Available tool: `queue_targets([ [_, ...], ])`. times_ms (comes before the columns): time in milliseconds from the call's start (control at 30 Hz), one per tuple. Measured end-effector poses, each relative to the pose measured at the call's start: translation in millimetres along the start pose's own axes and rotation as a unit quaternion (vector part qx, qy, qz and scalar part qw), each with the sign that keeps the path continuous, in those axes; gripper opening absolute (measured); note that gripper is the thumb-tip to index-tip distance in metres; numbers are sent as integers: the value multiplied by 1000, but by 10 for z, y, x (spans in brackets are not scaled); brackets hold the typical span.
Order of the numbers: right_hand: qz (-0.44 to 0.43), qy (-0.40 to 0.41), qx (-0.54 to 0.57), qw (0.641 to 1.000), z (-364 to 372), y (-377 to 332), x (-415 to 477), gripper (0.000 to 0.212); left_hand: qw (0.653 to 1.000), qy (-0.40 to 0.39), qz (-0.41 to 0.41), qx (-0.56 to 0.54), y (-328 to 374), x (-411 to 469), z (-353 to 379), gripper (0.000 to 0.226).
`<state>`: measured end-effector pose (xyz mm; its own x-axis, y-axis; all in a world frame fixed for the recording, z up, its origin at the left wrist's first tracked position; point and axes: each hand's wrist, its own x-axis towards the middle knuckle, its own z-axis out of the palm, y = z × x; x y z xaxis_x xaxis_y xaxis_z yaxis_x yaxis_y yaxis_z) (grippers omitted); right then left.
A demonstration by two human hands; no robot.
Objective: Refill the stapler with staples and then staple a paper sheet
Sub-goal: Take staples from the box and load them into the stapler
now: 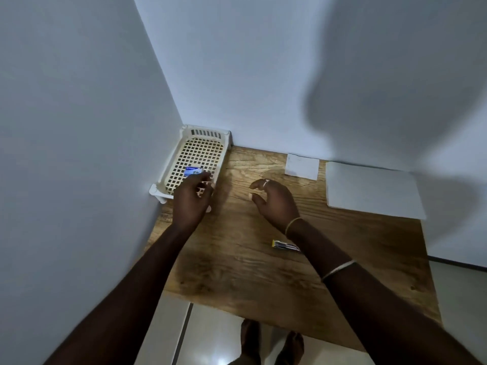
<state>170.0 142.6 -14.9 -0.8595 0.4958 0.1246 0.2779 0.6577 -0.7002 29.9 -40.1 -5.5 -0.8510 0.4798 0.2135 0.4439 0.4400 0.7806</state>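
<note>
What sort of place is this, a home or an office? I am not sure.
Probably a plain room at home: a wooden table stands in a corner of bare white walls, a plastic basket sits on it, and bare feet show on the tiled floor.

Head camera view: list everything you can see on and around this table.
basket: one, cream, table's back left corner
small box: one, blue, in the basket
paper square: one, white, back edge
paper sheet: one, white, back right
narrow item: one, yellow and dark, partly under right forearm
table: one, brown wood
feet: two, bare, on floor
left hand: fingertips at box, grip unclear
right hand: above table, holds nothing
</note>
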Motion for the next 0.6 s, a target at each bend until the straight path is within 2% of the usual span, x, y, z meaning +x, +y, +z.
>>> queue_targets([
  [133, 3, -20, 6, 1000, 443, -344, 429, 28, 997, 28, -49, 47, -191, 303, -166, 33],
  [267, 22, -26, 5, 999, 797, -517, 799, 30, 989, 13, -108, 103, -381, 557, -236, 40],
  [433, 28, -26, -14, 999, 1102, -574, 1098, 35, 982, -15, -126, 137, -528, 733, -173, 41],
  [600, 4, -50, -89, 995, 1288, -574, 1226, 40, 981, -20, -121, 149, -572, 791, -122, 35],
])
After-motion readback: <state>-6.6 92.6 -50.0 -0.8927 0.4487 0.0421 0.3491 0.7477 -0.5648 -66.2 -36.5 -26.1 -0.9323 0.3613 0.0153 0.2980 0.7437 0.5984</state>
